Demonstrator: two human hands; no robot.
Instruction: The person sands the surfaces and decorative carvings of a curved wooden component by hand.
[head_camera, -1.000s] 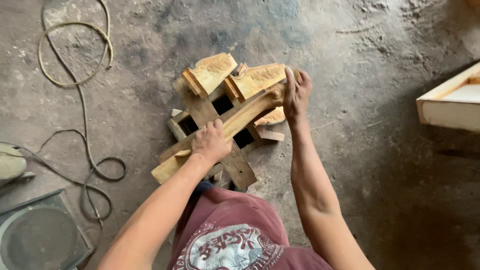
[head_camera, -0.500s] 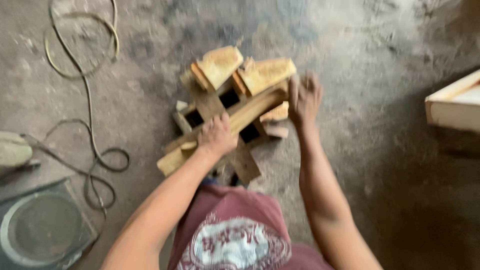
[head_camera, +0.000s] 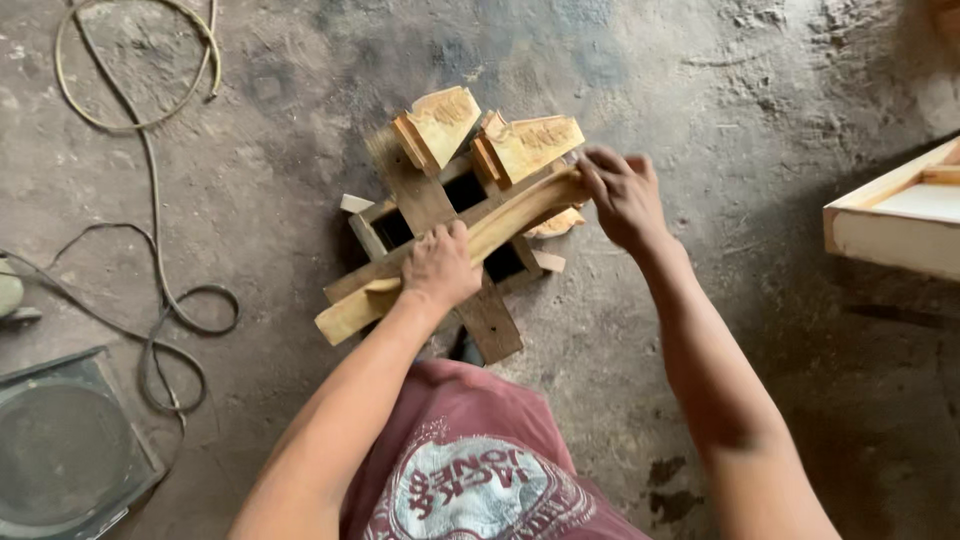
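Observation:
A long pale wooden stick lies diagonally across a small wooden frame on the concrete floor. My left hand grips the stick near its middle. My right hand holds the stick's upper right end. A darker plank crosses under the stick. Two wedge-shaped wood blocks rest on the frame's far side.
Cables loop over the floor at the left. A grey square machine base sits at the bottom left. A pale wooden box frame lies at the right edge. My red shirt fills the bottom centre.
My right hand has closed around the stick's upper end, where its fingers were spread before. My left hand keeps its grip. The view has shifted slightly.

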